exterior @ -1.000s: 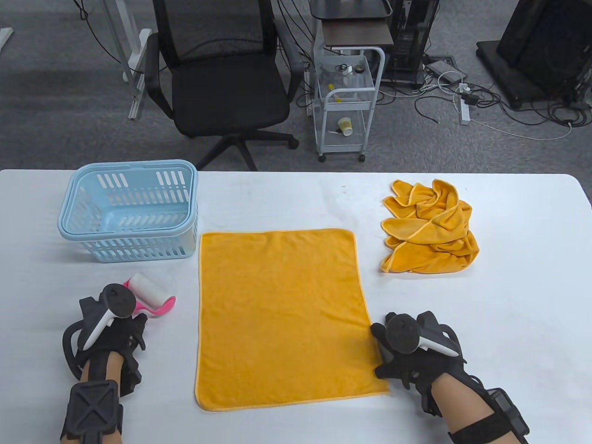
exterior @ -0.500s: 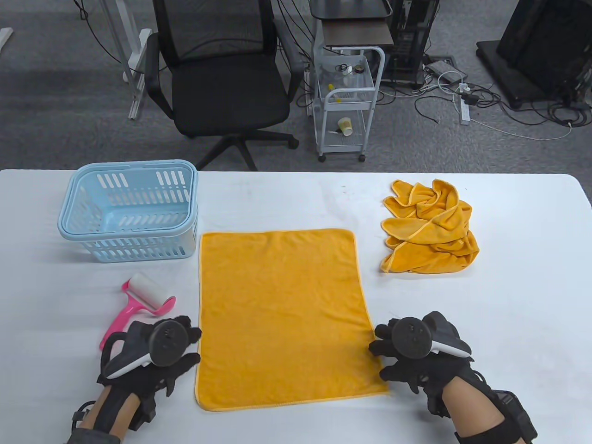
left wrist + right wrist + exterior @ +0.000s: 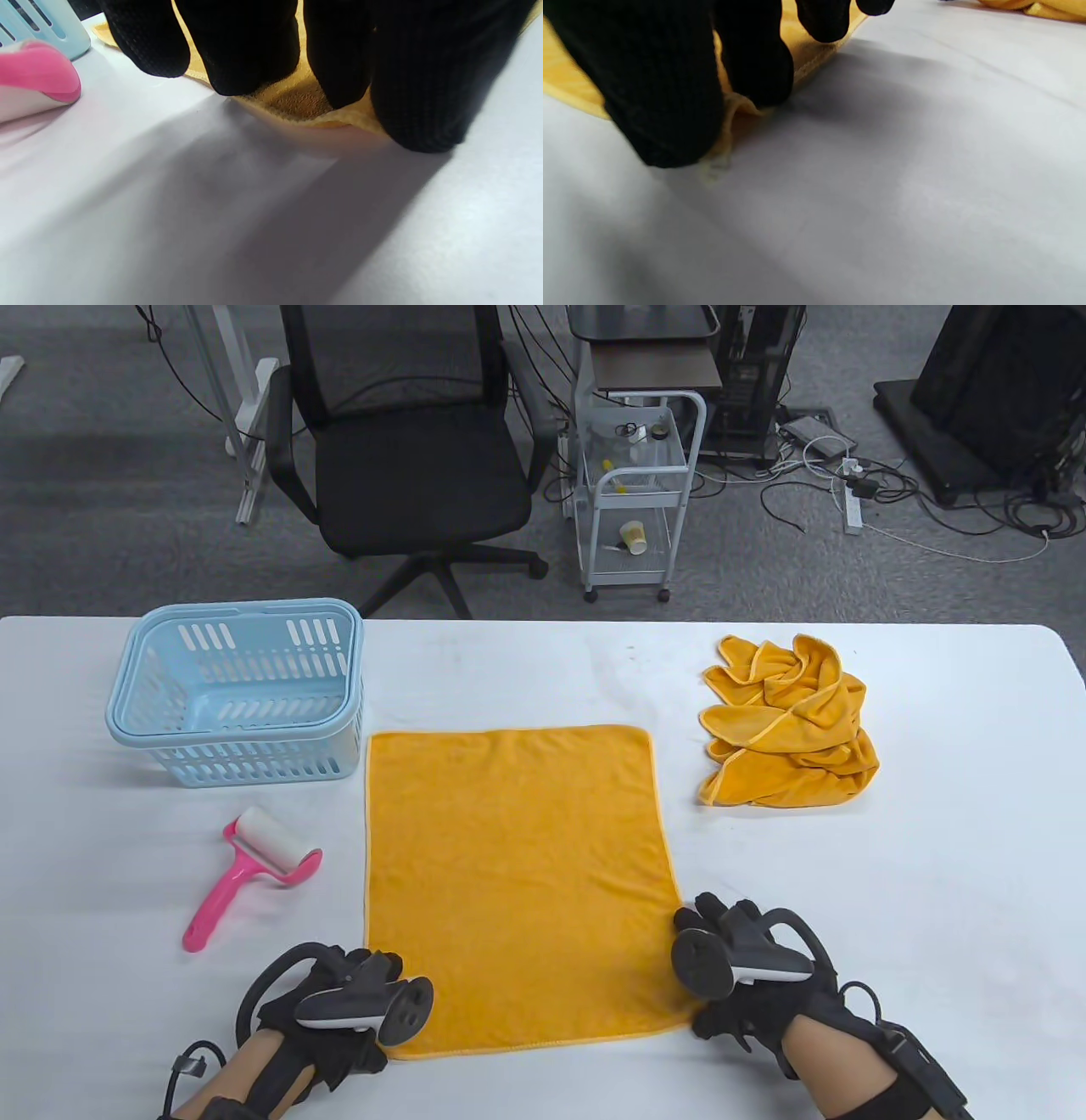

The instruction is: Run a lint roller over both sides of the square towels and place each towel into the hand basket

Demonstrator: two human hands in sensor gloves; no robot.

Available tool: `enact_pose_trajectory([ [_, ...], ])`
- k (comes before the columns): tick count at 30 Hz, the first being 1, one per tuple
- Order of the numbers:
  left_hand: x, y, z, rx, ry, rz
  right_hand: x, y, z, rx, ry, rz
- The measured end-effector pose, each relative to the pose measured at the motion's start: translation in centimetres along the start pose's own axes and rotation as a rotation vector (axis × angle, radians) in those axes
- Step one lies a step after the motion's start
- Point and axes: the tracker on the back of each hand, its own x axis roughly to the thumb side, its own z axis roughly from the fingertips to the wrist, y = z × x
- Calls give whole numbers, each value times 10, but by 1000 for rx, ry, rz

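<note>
Nearest the person, the left hand [image 3: 339,1014] sits at the near left corner of the flat orange towel [image 3: 517,882], and the left wrist view shows its gloved fingers [image 3: 250,51] curled down onto the hem, with the thumb at the edge, so the corner is pinched and slightly lifted off the white table [image 3: 933,857]. The right hand [image 3: 747,984] is at the near right corner; in the right wrist view its fingers [image 3: 755,63] and thumb press together on the hem, which buckles up between them, so it too grips the towel. The towel lies spread out in the middle of the table, its long sides running away from the person. To its left, apart from both hands, the pink lint roller [image 3: 250,869] lies on the table with its white roll pointing away and its handle toward the near edge. Farther back on the left stands the light blue hand basket [image 3: 237,691], upright, just beside the towel's far left corner. On the far right a crumpled pile of orange towels [image 3: 789,725] rests on the table. Beyond the table stand a black office chair [image 3: 407,458] and a small white cart [image 3: 636,492].
</note>
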Motion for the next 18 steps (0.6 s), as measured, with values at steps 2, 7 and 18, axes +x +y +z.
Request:
enact_pose_trajectory([
  [2, -1, 0, -1, 20, 5, 13, 2, 0, 0, -11, -3, 3],
  [7, -8, 0, -2, 22, 1, 71, -6, 1, -2, 11, -9, -91],
  [18, -71, 74, 67, 334, 64, 327, -79, -56, 43, -232, -48, -689],
])
